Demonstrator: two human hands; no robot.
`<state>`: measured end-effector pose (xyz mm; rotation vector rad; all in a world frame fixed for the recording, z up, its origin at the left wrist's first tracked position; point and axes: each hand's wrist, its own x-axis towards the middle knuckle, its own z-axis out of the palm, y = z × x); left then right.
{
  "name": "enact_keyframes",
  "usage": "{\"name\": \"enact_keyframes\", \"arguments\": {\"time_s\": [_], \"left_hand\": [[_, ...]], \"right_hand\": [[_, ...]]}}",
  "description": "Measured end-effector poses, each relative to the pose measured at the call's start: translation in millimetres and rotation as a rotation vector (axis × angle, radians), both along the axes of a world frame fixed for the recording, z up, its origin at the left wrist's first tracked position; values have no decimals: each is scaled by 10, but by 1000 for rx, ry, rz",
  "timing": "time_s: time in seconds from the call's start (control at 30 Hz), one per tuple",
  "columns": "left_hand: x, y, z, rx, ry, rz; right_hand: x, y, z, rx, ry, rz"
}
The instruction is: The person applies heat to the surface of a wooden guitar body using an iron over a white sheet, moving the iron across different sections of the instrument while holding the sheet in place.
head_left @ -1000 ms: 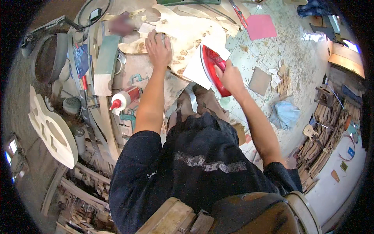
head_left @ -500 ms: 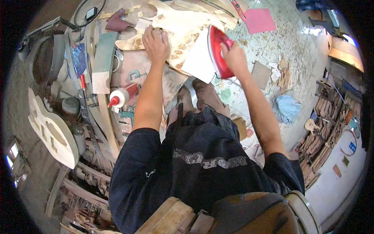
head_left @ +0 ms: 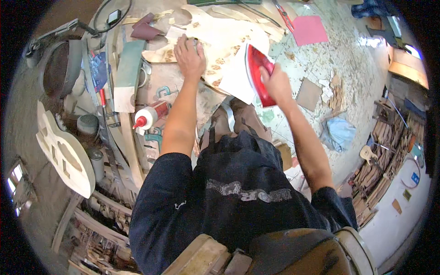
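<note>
At the cluttered work surface (head_left: 151, 91): left hand (head_left: 189, 57) pressed flat, fingers spread, on a spotted wood veneer sheet (head_left: 220, 41), gripping nothing. Right hand (head_left: 273, 82), fingers closed round the handle of a red clothes iron (head_left: 256, 73), soleplate over a white paper sheet (head_left: 236, 78) on the veneer; iron has shifted left onto the paper since a second ago, so pressing appears underway. Glue bottle (head_left: 151, 114) lies near the left forearm

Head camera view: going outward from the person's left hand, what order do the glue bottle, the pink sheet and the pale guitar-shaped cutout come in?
From the left hand:
1. Glue bottle, below it on the bench.
2. Pink sheet, off to the right on the floor.
3. Pale guitar-shaped cutout, far lower left.
</note>
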<state>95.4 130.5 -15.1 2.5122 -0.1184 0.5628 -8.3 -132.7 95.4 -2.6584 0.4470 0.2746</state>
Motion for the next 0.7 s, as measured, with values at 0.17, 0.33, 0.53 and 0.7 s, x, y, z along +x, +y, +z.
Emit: {"name": "enact_keyframes", "arguments": {"time_s": [0.17,0.33,0.53,0.7], "left_hand": [[-8,23,30,-4,20,0],[-18,-33,15,1,-2,-25],[-26,31,51,-41,-14,-17],[11,-40,23,-38,1,-18]], "right_hand": [[-189,340,127,-3,77,117],[171,-105,-11,-23,-80,-38],[-270,397,144,27,98,165],[193,-59,26,-50,-94,14]]}}
